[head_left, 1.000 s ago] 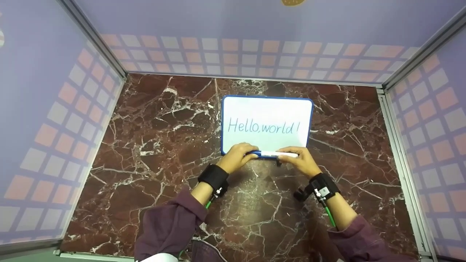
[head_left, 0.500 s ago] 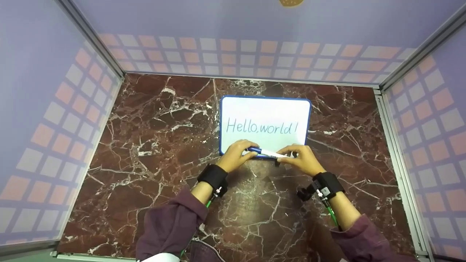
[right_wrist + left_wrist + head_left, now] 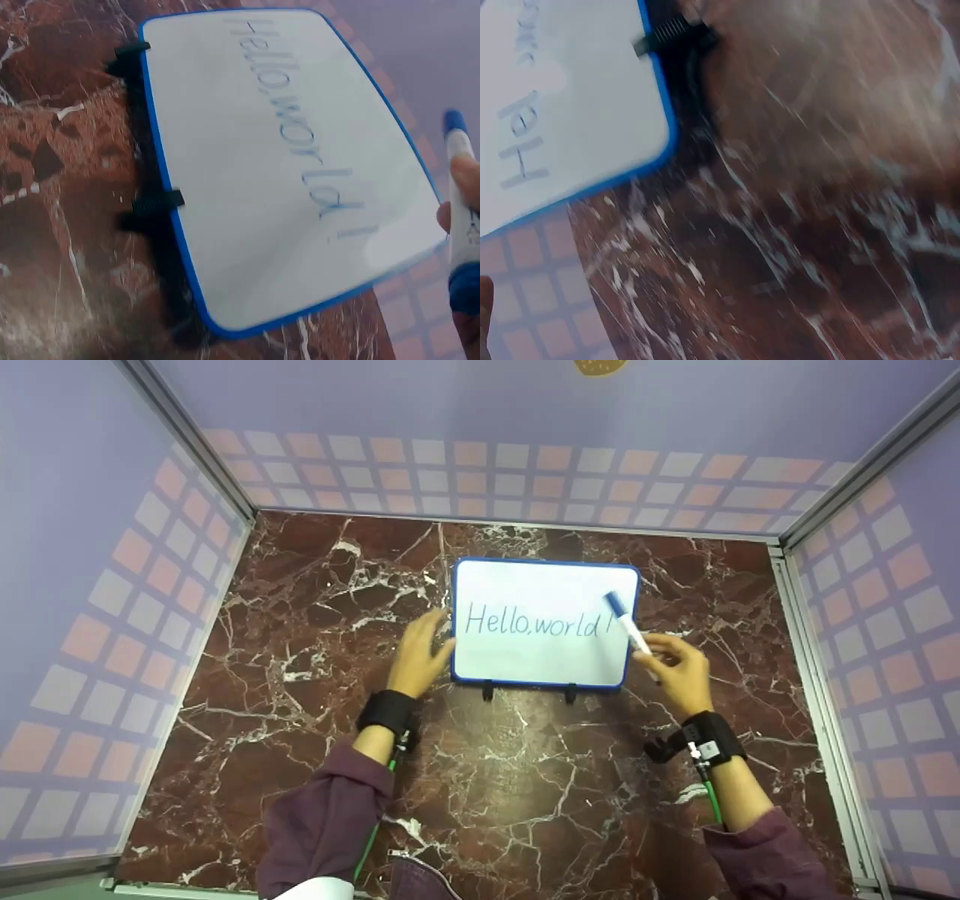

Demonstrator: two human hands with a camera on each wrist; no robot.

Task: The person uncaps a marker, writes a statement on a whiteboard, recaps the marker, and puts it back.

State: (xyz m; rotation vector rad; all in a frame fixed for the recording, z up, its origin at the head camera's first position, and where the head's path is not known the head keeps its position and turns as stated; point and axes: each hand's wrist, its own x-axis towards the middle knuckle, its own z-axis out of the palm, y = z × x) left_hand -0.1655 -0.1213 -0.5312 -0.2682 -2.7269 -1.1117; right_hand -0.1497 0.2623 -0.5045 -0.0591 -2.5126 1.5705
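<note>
A whiteboard [image 3: 540,664] with a blue frame stands on the marbled surface, with "Hello,world!" handwritten across it. My right hand [image 3: 684,675], at the board's right edge, pinches a marker [image 3: 634,637] between thumb and fingers. The marker has a white barrel, and its blue cap [image 3: 614,601] points up and left in front of the board. In the right wrist view both marker ends look blue. My left hand [image 3: 415,656] is by the board's left edge, fingers loosely extended and holding nothing; whether its fingertips touch the frame I cannot tell.
Two black clips [image 3: 571,692] sit at the board's lower edge. The brown marble surface [image 3: 330,675] is bounded by lilac walls [image 3: 517,405] with pink and grey squares. Metal rails run along its edges. Black wrist straps [image 3: 386,713] with green cables are on both arms.
Both hands held the marker in front of the board's lower edge. The left hand has let go and moved left; the right hand has carried the marker up and right, turning it steeper.
</note>
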